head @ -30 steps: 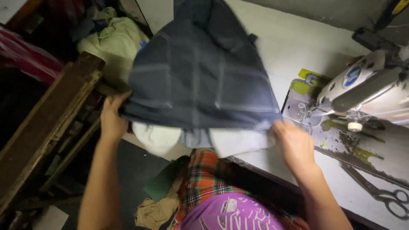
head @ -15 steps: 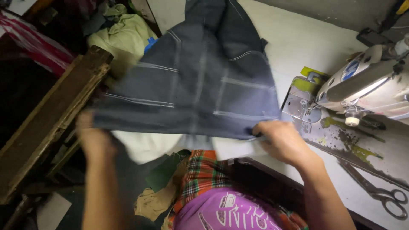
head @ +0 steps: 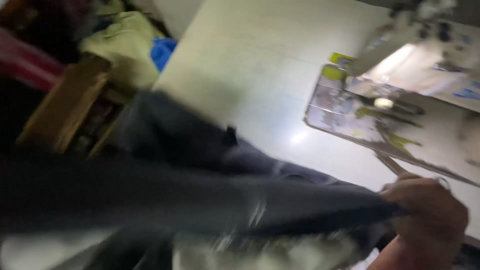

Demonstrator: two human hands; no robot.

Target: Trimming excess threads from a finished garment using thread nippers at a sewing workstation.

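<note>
- Head view: the frame was heavily blurred. The right hand (head: 427, 215) sat at the lower right, its grip closed on the edge of a dark grey garment (head: 200, 195).
- The left hand was not in view; the garment ran off the left edge of the frame, so what held it there could not be told.
- The garment stretched as a long dark band across the lower half of the frame, from the right hand to the left edge. Part of it lay over the near corner of the white worktop (head: 260, 65).
- The cloth looked dark grey with faint paler lines. A whitish lining or pocket piece (head: 280, 250) showed below it. Finer detail was too blurred to tell.
- To handle the cloth well, as a judgement: a firm pinch on the hem and even tension would probably keep the fabric flat and clear of the sewing machine.
- The sewing machine (head: 405, 55) stood at the upper right, its metal plate (head: 345, 120) well apart from the garment.
- A pale yellow-green heap of cloth (head: 125, 45) lay at the upper left beside a wooden frame (head: 65, 110).
</note>
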